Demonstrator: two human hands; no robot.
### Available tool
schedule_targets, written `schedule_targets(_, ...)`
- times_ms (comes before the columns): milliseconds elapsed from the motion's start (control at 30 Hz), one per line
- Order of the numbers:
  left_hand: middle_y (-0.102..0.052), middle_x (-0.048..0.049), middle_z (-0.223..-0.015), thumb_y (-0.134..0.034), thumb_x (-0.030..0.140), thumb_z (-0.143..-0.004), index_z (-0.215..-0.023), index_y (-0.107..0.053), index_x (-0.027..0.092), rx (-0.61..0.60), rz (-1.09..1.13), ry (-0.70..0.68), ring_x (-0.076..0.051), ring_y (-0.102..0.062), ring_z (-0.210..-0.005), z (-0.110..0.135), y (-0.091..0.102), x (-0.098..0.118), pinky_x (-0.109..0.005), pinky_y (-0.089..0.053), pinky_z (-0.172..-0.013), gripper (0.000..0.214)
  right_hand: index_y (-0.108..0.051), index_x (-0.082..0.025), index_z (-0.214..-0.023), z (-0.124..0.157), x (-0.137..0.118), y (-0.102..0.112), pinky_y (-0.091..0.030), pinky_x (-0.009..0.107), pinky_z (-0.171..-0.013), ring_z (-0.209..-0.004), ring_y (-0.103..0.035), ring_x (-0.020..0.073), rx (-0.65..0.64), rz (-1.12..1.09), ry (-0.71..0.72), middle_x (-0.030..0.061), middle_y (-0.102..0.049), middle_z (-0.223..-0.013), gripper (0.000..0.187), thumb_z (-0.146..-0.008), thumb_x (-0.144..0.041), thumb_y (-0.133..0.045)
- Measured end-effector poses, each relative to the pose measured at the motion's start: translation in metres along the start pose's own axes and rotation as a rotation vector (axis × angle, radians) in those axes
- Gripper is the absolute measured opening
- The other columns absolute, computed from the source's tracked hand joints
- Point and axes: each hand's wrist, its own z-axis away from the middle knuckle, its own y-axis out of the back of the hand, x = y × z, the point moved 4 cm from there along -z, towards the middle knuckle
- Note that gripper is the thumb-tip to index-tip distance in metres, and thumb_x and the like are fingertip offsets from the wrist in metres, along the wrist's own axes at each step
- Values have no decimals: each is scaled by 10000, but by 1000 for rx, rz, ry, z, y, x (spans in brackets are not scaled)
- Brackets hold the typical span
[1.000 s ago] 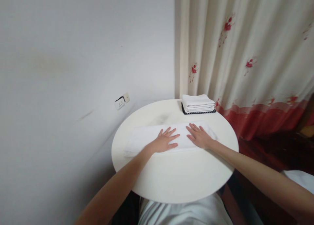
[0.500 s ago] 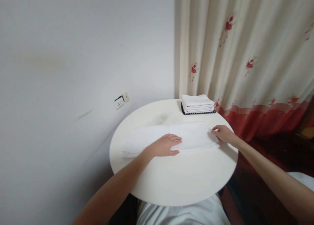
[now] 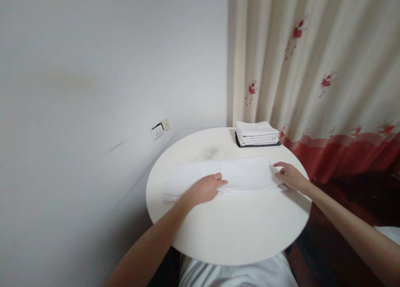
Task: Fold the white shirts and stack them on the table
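Observation:
A long, folded white cloth [image 3: 245,174] lies flat across the round white table. At the middle of its near edge is my left hand [image 3: 204,190], with the fingers drawn in and closed on the cloth; their undersides are hidden. My right hand [image 3: 291,177] is at the cloth's right end, thumb and fingers bent around the edge there. The fingertips partly cover that corner.
The round white table [image 3: 240,228] stands against the wall. At its back right, a stack of folded white cloths [image 3: 256,130] rests on a dark mat with a dotted edge [image 3: 259,145]. A floral curtain [image 3: 312,70] hangs behind, and a socket [image 3: 157,132] is on the wall.
My left hand's spread fingers have drawn together at the cloth's near edge. My right hand stays at the right end, its fingers slightly shifted. The view has turned slightly left.

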Motion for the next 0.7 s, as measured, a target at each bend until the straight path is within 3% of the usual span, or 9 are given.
schedule_targets(133, -606, -49, -1106, -483, 52, -824, -1297, -647, 231, 91, 115, -69, -185, -623, -964, 0, 5, 2, -273, -485, -903, 531, -626, -128, -1197, 1, 3, -1, -428, 243, -606, -579, -597, 149, 50, 39, 16, 10, -669, -696, 373, -849, -169, -499)
schedule_targets(300, -601, -31, -1096, -487, 46, -808, -1347, -623, 261, 9, 168, -102, -163, -626, -896, 6, -12, 0, -257, -483, -857, 596, -616, -140, -1219, 4, 2, -3, -442, 264, -693, -689, -640, 179, 76, 139, 80, 40, -700, -784, 381, -877, -190, -456)
schedule_targets(500, -598, -35, -1118, -470, 59, -830, -1362, -615, 269, 37, 178, -82, -163, -625, -922, 12, -22, -4, -245, -473, -859, 590, -564, -128, -1298, 13, -1, -5, -459, 306, -772, -798, -673, 226, 75, 281, 121, 88, -714, -864, 398, -928, -184, -429)
schedule_targets(600, -609, -34, -1114, -487, 79, -838, -1365, -612, 275, 18, 179, -87, -165, -626, -909, 12, -23, -2, -246, -469, -858, 576, -571, -77, -1300, 16, -16, -4, -474, 376, -802, -892, -660, 294, 146, 515, 163, 190, -691, -996, 398, -951, -235, -464)
schedule_targets(700, -618, -34, -1052, -546, 171, -880, -1362, -617, 268, 9, 197, -107, -167, -624, -867, 11, -23, -1, -246, -468, -834, 496, -585, -80, -1309, 12, -53, -11, -482, 439, -871, -1063, -598, 350, 273, 611, 258, 244, -624, -1198, 448, -995, -368, -445)
